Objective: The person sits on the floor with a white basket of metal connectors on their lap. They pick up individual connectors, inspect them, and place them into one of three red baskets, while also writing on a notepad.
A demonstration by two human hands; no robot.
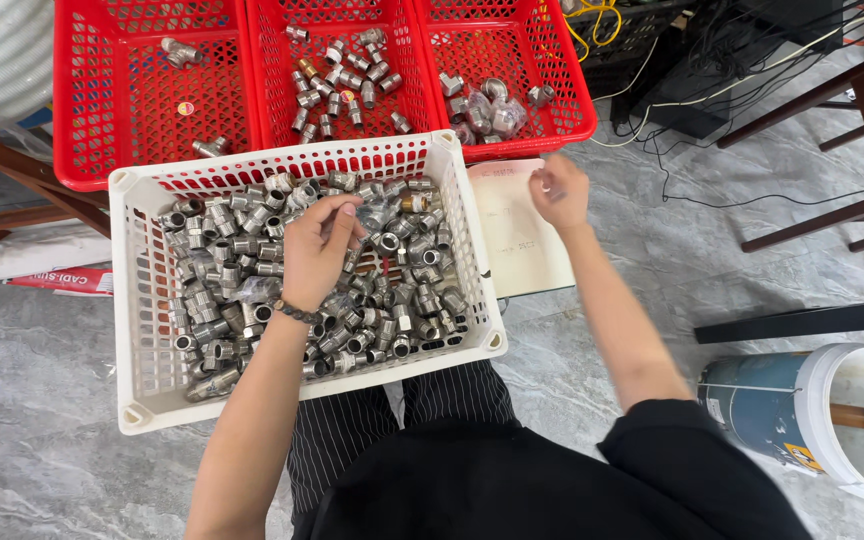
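I am sorting metal pipe fittings (352,300) in the white basket (142,390), my left hand (317,250) closing its fingers on one fitting there, while my right hand (559,190), fingers pinched together, is hovering near the right red basket (572,100), so the next move probably needs the correct basket.

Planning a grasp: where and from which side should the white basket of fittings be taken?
Likely the white basket by its thick rim at the two short sides, fingers curling under from outside. The metal fittings piled inside look heavy, and the slotted walls seem thin. The left hand is over the pile.
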